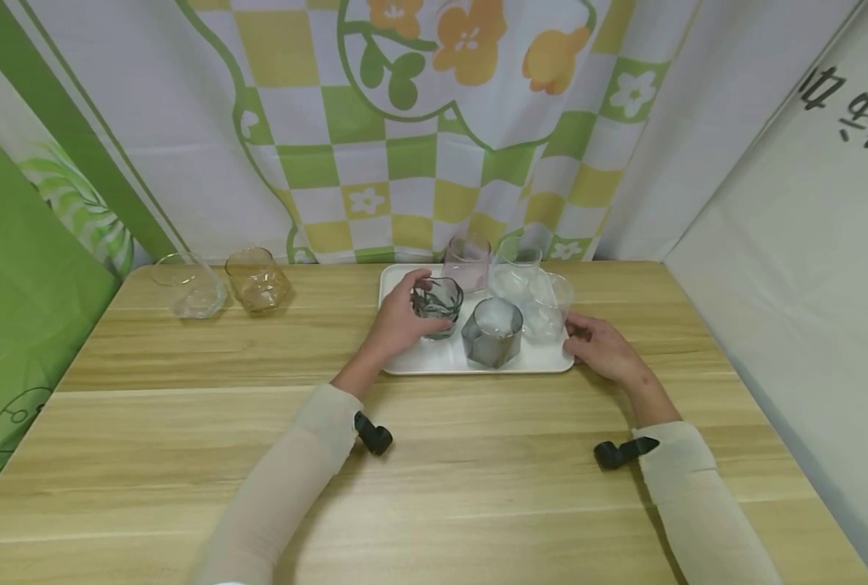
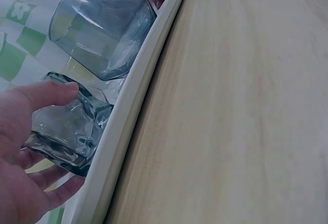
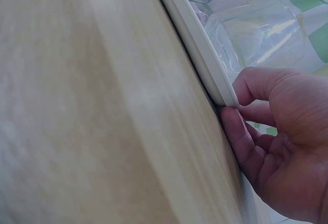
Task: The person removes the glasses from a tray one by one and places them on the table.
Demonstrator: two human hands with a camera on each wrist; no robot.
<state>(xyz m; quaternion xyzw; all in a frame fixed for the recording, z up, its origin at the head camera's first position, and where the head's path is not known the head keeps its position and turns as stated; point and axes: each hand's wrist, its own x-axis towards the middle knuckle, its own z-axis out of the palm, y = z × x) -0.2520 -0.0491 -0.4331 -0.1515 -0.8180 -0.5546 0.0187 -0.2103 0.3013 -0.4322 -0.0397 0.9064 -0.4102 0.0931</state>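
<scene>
My left hand (image 1: 402,315) grips a dark grey, wavy-sided glass (image 1: 437,304) at the left part of a white tray (image 1: 434,357). In the left wrist view the thumb lies across the side of that wavy glass (image 2: 72,121), with the fingers around its other side. At the tray's right end, my right hand (image 1: 604,349) pinches the near corner, as the right wrist view shows at the tray rim (image 3: 205,55). A smoky grey faceted glass (image 1: 492,335) stands beside the wavy one. Nearest the right hand is a clear glass (image 1: 549,309).
Behind on the tray are a pinkish glass (image 1: 466,264) and another clear glass (image 1: 514,266). To the left on the wooden table (image 1: 478,471) stand a clear glass (image 1: 198,296) and an amber glass (image 1: 258,284). A patterned curtain (image 1: 419,154) hangs along the table's far edge.
</scene>
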